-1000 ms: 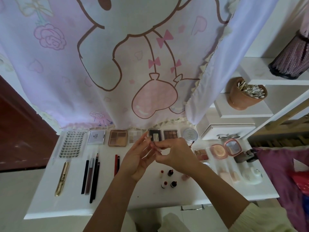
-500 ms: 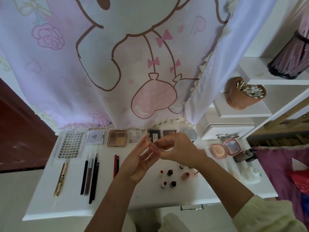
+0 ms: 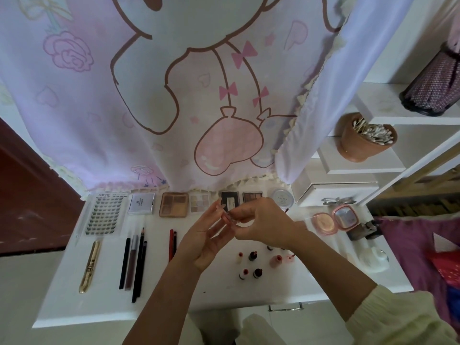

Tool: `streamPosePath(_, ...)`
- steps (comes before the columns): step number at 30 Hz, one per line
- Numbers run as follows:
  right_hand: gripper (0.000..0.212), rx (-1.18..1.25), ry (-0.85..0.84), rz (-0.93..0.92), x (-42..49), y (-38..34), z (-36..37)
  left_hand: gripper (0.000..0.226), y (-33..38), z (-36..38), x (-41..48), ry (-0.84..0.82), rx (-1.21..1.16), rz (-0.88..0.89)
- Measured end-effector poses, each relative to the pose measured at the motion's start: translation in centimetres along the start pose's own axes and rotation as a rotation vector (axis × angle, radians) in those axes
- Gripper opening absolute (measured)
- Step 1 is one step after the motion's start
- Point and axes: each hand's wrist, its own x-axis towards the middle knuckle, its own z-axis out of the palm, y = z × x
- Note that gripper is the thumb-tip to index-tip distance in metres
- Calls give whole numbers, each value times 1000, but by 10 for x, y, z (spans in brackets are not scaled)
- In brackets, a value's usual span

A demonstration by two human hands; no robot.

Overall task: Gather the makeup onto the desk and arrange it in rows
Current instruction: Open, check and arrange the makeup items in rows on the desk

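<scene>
Little moved: right hand (image 3: 263, 222) pinches small pink makeup tube (image 3: 226, 218), left hand (image 3: 206, 235) straight-fingered, steadying it. Likely light, slick; grip mid-body.

1. "XOYO", printed along the top edge of the false-lash tray (image 3: 104, 212).
2. Silver compact (image 3: 141, 204), round jar lid (image 3: 283, 199) and gold tube (image 3: 89, 266) carry print I can't read.

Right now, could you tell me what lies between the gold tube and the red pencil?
Between the gold tube and the red pencil, the head view shows dark pencils lying side by side.
</scene>
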Motion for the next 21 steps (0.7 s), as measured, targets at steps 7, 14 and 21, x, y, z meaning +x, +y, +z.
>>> streamPosePath(7,22,74,37,35,3,6,-3,37,2,4,-2,-37,23,-35)
streamPosePath(14,15,247,131,176,12,14,-28,41,11,8,2,-86,20,-114)
streamPosePath(21,16,495,145,341,19,23,-42,42,22,12,10,-114,77,-214)
